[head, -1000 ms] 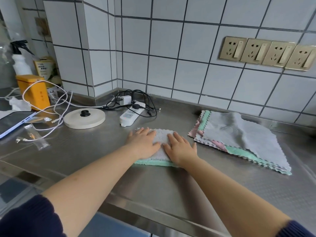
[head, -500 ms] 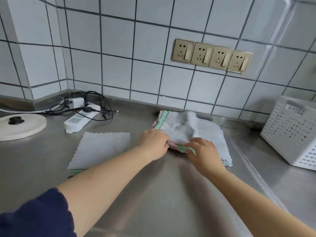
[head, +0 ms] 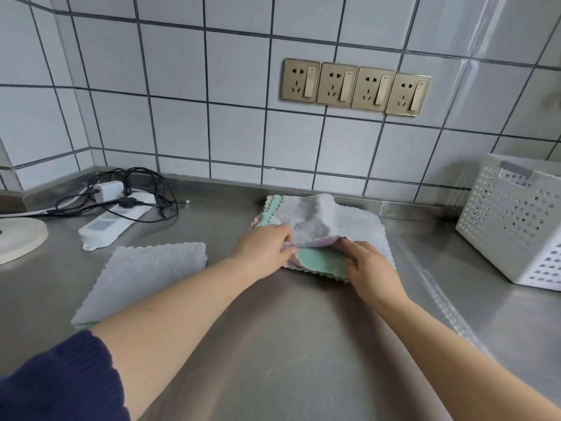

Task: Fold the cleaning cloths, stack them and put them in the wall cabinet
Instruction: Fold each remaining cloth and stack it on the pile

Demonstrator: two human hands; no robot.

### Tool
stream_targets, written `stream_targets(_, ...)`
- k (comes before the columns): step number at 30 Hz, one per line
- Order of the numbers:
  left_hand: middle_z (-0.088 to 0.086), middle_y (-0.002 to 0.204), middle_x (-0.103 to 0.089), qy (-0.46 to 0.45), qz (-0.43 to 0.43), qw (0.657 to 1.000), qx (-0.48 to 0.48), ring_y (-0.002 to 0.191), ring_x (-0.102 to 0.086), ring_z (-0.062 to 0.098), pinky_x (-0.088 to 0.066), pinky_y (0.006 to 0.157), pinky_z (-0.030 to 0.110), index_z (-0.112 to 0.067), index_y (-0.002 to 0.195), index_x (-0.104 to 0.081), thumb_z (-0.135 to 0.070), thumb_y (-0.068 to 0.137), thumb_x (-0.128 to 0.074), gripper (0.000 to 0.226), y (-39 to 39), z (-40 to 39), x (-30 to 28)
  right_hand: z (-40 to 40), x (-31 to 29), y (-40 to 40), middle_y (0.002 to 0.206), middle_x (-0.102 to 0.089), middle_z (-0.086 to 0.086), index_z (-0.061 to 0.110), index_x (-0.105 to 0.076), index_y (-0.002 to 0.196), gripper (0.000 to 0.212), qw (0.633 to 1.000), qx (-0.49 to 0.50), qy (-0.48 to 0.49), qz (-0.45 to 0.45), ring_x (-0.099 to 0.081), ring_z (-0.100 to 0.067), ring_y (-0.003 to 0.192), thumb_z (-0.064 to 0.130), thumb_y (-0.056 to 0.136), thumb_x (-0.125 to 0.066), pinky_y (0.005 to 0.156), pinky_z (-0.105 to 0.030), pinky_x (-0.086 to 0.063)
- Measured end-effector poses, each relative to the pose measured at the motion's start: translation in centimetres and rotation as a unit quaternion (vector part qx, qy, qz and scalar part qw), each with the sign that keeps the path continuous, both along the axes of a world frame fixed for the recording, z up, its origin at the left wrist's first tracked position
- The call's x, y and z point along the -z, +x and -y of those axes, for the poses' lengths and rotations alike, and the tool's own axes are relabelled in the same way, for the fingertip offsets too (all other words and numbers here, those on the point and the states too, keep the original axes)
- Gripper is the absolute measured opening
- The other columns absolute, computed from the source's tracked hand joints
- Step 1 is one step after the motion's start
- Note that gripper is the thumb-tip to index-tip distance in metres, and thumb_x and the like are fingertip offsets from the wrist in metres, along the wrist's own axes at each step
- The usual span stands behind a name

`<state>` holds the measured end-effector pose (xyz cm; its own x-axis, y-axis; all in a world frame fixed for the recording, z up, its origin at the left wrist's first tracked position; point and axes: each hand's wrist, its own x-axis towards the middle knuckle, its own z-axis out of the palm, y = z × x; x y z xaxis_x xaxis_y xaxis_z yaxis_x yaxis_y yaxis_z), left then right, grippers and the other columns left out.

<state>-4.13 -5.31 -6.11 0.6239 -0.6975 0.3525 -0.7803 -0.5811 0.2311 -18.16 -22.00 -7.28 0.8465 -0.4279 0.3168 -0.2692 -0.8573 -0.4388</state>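
A dark blue sleeve (head: pixel 57 381) is seen nearest, on the left forearm, above the steel bench (head: pixel 288 344). At the left of the bench, a folded grey cloth (head: pixel 145 268) is laid flat, with a green edge showing beneath it at its near corner. Further in, the pile of unfolded cloths (head: pixel 321 259) is being handled by both hands. The left hand (head: pixel 267 247) is closed in a grip on the lifted near edge of the top grey cloth (head: pixel 321 220). The right hand (head: pixel 368 265) is pushed under that raised cloth; its grip cannot be told, the fingertips being hidden. A green cloth (head: pixel 323 259) is exposed between the 2 hands. Beyond, a white power strip (head: pixel 113 221) with black cables (head: pixel 145 183) is seen at the left, a white perforated basket (head: pixel 516 223) at the right, and 4 gold sockets (head: pixel 355 86) on the tiled wall (head: pixel 182 86).
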Motion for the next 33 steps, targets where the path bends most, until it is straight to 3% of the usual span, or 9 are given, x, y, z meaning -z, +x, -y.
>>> stream_targets(5, 0.0, 0.111, -0.061, 0.022, 0.028, 0.999, -0.004, 0.101, -0.057, 0.025, -0.045, 0.08, 0.035, -0.02, 0.105, -0.053, -0.033, 0.089, -0.054, 0.021, -0.3, 2.1, -0.6, -0.3, -1.7, 0.7, 0.138, -0.043, 0.015, 0.036, -0.037, 0.138, 0.065, 0.998, -0.017, -0.059, 0.027, -0.053, -0.02, 0.113, -0.002, 0.085, -0.038, 0.086, -0.032, -0.048)
stream_targets(9, 0.005, 0.099, -0.064, 0.026, 0.055, 0.996, -0.058, 0.09, -0.06, 0.028, -0.042, 0.066, 0.032, -0.019, 0.092, -0.056, -0.015, 0.09, -0.046, 0.011, 0.7, 1.7, -1.5, 0.3, -3.1, -1.0, 0.139, -0.041, 0.017, 0.042, -0.029, 0.14, 0.079, 0.993, -0.007, -0.116, 0.033, -0.055, -0.022, 0.103, -0.007, 0.079, -0.036, 0.074, -0.034, -0.051)
stream_targets(13, 0.004, 0.104, -0.058, -0.011, 0.051, 0.999, -0.009, 0.095, -0.056, 0.028, -0.044, 0.074, 0.035, -0.017, 0.103, -0.057, -0.019, 0.094, -0.039, 0.02, 0.8, -0.4, -3.0, 0.6, -3.4, -3.4, 0.153, -0.016, 0.024, 0.044, -0.008, 0.146, 0.088, 0.983, -0.047, -0.173, 0.034, -0.05, -0.022, 0.114, -0.007, 0.081, -0.039, 0.084, -0.031, -0.05)
stream_targets(16, 0.003, 0.101, -0.058, 0.022, 0.094, 0.994, 0.048, 0.097, -0.055, 0.025, -0.039, 0.073, 0.033, -0.015, 0.102, -0.06, -0.033, 0.09, -0.026, 0.04, -1.0, -3.0, -4.1, -0.2, -4.0, -6.1, 0.132, -0.03, 0.044, 0.056, -0.025, 0.138, 0.063, 0.989, -0.095, -0.097, 0.058, -0.044, -0.003, 0.119, 0.014, 0.091, -0.032, 0.089, -0.015, -0.037)
stream_targets(19, -0.004, 0.097, -0.06, 0.037, 0.074, 0.991, 0.106, 0.092, -0.055, 0.014, -0.039, 0.074, 0.029, -0.02, 0.101, -0.064, -0.053, 0.081, -0.019, 0.059, -3.0, -6.6, -3.9, -1.0, -3.7, -8.9, 0.111, -0.052, 0.027, 0.051, -0.026, 0.132, 0.066, 0.993, -0.086, -0.082, 0.007, -0.055, -0.014, 0.1, 0.009, 0.083, -0.041, 0.076, -0.025, -0.041)
stream_targets(22, -0.012, 0.093, -0.054, 0.064, 0.011, 0.987, 0.149, 0.08, -0.046, -0.007, -0.034, 0.071, 0.013, -0.023, 0.103, -0.067, -0.048, 0.089, -0.044, 0.037, -5.0, -10.6, -3.2, -1.2, -2.9, -12.1, 0.086, -0.058, 0.029, 0.045, -0.021, 0.139, 0.067, 0.993, -0.083, -0.082, -0.026, -0.055, -0.009, 0.076, 0.014, 0.089, -0.052, 0.072, -0.024, -0.045)
stream_targets(24, -0.013, 0.089, -0.052, 0.082, -0.012, 0.984, 0.157, 0.077, -0.046, -0.009, -0.034, 0.072, 0.009, -0.022, 0.098, -0.067, -0.036, 0.091, -0.053, 0.021, -6.3, -12.6, -2.5, -1.3, -2.8, -13.9, 0.085, -0.06, 0.033, 0.043, -0.034, 0.137, 0.055, 0.993, -0.085, -0.057, -0.05, -0.058, -0.001, 0.08, 0.026, 0.09, -0.057, 0.075, -0.016, -0.044)
stream_targets(27, -0.015, 0.085, -0.053, 0.073, -0.055, 0.985, 0.147, 0.079, -0.052, 0.0, -0.037, 0.07, 0.011, -0.025, 0.092, -0.067, -0.033, 0.091, -0.056, 0.015, -8.4, -14.6, -1.5, -1.8, -3.0, -15.7, 0.098, -0.067, 0.023, 0.039, -0.061, 0.113, 0.025, 0.987, -0.094, -0.049, -0.117, -0.062, 0.002, 0.092, 0.033, 0.089, -0.057, 0.081, -0.014, -0.045)
stream_targets(33, -0.023, 0.065, -0.054, 0.092, -0.091, 0.983, 0.128, 0.059, -0.048, -0.003, -0.033, 0.059, 0.015, -0.033, 0.073, -0.052, -0.035, 0.092, -0.053, 0.018, -11.6, -16.9, -0.1, -3.7, -2.9, -17.6, 0.087, -0.063, 0.022, 0.029, -0.065, 0.1, 0.014, 0.986, -0.089, -0.044, -0.131, -0.059, -0.003, 0.084, 0.028, 0.091, -0.055, 0.076, -0.016, -0.045)
